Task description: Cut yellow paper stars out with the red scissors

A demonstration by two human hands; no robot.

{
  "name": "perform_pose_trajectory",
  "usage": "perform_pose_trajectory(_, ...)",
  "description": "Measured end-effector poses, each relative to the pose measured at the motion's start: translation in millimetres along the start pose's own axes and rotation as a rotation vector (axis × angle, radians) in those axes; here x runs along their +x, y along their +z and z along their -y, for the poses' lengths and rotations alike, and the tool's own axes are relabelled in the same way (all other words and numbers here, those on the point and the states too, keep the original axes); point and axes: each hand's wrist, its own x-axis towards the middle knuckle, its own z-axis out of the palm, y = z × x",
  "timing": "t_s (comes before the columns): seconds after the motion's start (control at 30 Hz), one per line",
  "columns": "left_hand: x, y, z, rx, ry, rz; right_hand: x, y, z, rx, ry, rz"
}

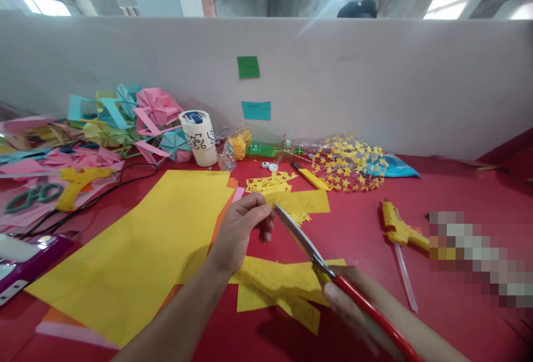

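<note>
My left hand point(235, 231) pinches the left end of a yellow paper strip point(310, 201) with faint star outlines drawn on it. In my right hand point(350, 301) are red-handled scissors point(300, 237); their blade tips point at the strip near my left fingertips. Whether the blades touch the paper is hard to tell. Small cut yellow stars point(300, 219) lie under the strip. Below, several more marked yellow strips point(283, 287) overlap between my wrists. Behind are cut-out scraps point(270, 181). A large yellow paper sheet point(166, 229) lies left, over orange and pink sheets.
Left are folded paper shapes point(156, 106), a white cup point(200, 140), a yellow glue gun point(73, 184), green-handled scissors point(33, 198) and a purple power strip point(33, 265). Behind lie a green bottle point(264, 149), a yellow cutter point(314, 179) and a star-covered clear ball point(352, 162). Right: another glue gun point(397, 226).
</note>
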Motion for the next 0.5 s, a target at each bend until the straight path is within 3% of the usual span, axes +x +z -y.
perform_pose_trajectory(0.2,0.9,-2.4,0.6,-0.017,-0.003,0.036,-1.8,-4.5,2.9,-0.021,0.007,0.072)
perform_pose_trajectory(0.4,2.0,-3.7,0.9,-0.020,-0.023,0.046,-1.9,-3.2,7.4,0.041,-0.039,0.033)
perform_pose_trajectory(0.5,2.6,-4.2,0.8,0.002,-0.021,0.043,-3.7,-3.0,5.1,0.146,0.079,0.021)
